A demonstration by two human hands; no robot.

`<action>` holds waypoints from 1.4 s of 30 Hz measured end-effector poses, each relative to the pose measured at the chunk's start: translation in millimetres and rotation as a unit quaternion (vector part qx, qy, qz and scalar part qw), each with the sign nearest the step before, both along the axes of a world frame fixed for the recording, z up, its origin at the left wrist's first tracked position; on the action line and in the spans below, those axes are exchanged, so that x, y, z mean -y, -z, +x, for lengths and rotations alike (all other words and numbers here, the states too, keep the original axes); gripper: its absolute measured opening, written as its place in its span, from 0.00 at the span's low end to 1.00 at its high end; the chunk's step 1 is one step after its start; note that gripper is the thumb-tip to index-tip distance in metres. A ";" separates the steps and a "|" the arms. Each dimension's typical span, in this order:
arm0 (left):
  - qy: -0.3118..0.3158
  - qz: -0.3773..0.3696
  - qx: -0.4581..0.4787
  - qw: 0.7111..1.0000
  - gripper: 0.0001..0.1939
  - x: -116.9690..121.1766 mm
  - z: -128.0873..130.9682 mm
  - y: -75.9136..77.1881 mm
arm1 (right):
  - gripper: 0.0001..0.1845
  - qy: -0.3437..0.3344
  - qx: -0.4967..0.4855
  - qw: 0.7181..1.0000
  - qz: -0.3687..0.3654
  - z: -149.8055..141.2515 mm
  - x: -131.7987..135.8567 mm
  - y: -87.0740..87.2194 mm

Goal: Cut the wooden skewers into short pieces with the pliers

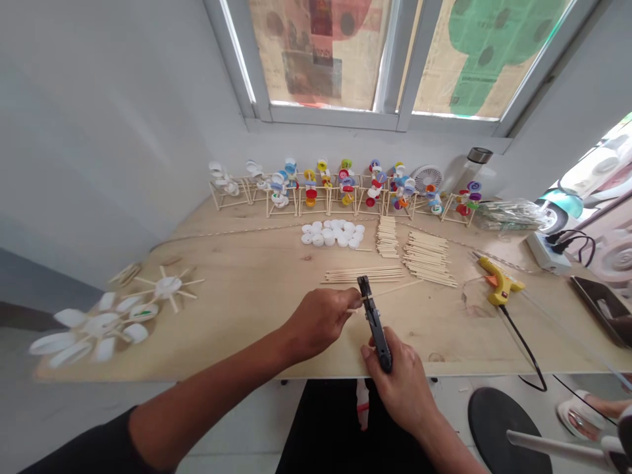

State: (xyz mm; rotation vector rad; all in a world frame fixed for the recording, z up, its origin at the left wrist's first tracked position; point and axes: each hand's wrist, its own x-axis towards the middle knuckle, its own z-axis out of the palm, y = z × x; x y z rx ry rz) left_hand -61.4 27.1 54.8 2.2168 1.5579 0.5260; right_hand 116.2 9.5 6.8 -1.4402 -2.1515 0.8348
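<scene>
My right hand (403, 375) is closed around the handles of a black hand cutter (377, 329), its jaws pointing away from me. A thin wooden stick (397, 288) runs through or just behind the jaws; whether they bite into it I cannot tell. Beside the jaws, my left hand (316, 322) pinches that stick near its left end. Just beyond my hands lies a row of long sticks (345, 275). Two piles of shorter sticks, one narrow (386, 237) and one wide (428, 258), lie farther right. White bottle caps (332, 234) are grouped behind the long sticks.
Small stick frames with colored caps (311, 191) line the wall. At left lie a white-cap wheel (101, 324) and a spoked stick piece (168, 288). A yellow glue gun (501, 283), power strip (548, 252) and phone-like dark tray (605, 309) are at right.
</scene>
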 end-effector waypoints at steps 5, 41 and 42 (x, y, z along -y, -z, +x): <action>0.083 -0.098 0.157 0.979 0.15 -9.8 -10.6 -11.7 | 0.10 -0.011 0.003 1.000 -0.004 2.3 2.1 -1.6; -0.027 -0.040 0.073 0.996 0.11 -19.2 50.5 48.3 | 0.10 -0.019 -0.259 0.963 -0.076 45.9 7.4 -12.3; -0.013 -0.039 0.049 0.998 0.10 -23.2 58.4 48.3 | 0.11 -0.014 -0.276 0.957 -0.091 50.1 11.7 -13.7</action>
